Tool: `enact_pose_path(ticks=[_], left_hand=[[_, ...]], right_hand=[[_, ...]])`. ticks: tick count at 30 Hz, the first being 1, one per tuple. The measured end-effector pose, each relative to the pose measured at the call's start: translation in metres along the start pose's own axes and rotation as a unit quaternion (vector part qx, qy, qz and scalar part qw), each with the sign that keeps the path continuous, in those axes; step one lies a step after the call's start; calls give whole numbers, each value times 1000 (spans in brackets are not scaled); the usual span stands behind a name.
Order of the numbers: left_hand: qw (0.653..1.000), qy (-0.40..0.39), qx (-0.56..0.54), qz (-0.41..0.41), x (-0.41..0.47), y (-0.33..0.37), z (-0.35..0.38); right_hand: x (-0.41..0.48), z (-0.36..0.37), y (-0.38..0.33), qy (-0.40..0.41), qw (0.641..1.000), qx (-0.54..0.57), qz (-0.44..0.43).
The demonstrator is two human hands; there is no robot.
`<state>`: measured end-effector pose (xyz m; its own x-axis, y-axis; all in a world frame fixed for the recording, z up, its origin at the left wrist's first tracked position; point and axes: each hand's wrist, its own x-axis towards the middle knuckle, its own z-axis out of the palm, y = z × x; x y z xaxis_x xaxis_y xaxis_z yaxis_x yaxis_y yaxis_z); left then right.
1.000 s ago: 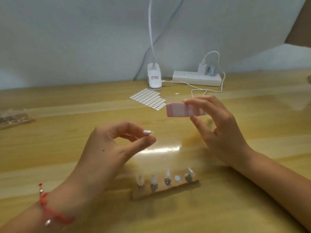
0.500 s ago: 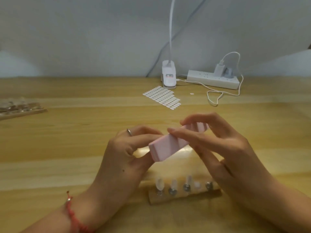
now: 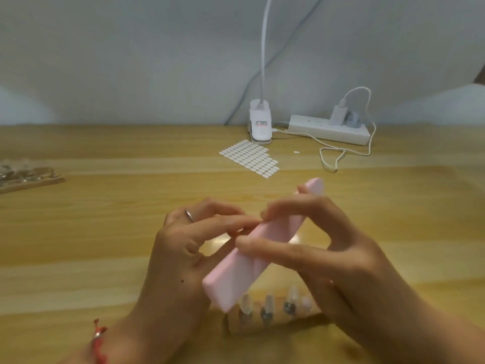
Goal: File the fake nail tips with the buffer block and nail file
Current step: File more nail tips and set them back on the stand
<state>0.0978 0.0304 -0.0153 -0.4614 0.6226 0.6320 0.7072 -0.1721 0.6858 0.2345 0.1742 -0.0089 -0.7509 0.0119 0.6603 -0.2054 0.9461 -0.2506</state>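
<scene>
Pink buffer block [image 3: 252,248] is held in the air above the near edge of the desk [image 3: 105,232]
The right hand [image 3: 328,258] grips the block at its middle, thumb and fingers curled around it. The left hand [image 3: 189,248] pinches its fingertips against the block's side, but I cannot tell if a tip is between them. Short, light strokes with a steady pinch seem best. More nail tips [image 3: 267,308] stand on a holder just under the block. The wood is pale and glossy; a lamp clip [image 3: 259,124], power strip [image 3: 328,130] and sticker sheet [image 3: 249,158] lie near the far edge, below a grey wall
</scene>
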Motion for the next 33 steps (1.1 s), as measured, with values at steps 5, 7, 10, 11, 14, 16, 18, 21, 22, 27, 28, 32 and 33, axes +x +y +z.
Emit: enact_pose_path(ticks=[5, 7, 10, 11, 14, 16, 18, 21, 22, 27, 28, 32, 33], left_hand=[[999, 30, 26, 14, 5, -1, 4], [999, 15, 32, 32, 7, -1, 3], [998, 42, 40, 39, 9, -3, 3], [997, 48, 40, 39, 10, -4, 3], [998, 24, 19, 46, 10, -5, 1], [999, 27, 11, 25, 10, -4, 2], [999, 54, 4, 2, 9, -3, 5], [999, 34, -10, -7, 6, 2, 5], [999, 28, -16, -7, 6, 3, 4], [998, 35, -34, -41, 5, 4, 3], [998, 29, -40, -45, 5, 4, 3], [998, 13, -39, -40, 6, 2, 1], [999, 14, -34, -38, 6, 2, 2]], right_hand=[[0, -7, 8, 35, 999, 5, 41], [-1, -1, 1, 19, 1000, -1, -11], [4, -6, 12, 45, 998, -16, 38], [5, -7, 13, 52, 997, -6, 56], [0, 3, -4, 27, 1000, 12, -6], [2, 1, 0, 23, 999, 16, -14], [4, -6, 13, 58, 997, 23, 56], [1, -2, 6, 30, 999, 27, 18], [-1, 1, 2, 16, 999, 23, -18], [4, -7, 12, 28, 996, 68, 57], [2, -5, 9, 13, 996, 71, 42], [3, -6, 15, 6, 998, 52, 31], [4, -7, 17, 20, 997, 54, 51]])
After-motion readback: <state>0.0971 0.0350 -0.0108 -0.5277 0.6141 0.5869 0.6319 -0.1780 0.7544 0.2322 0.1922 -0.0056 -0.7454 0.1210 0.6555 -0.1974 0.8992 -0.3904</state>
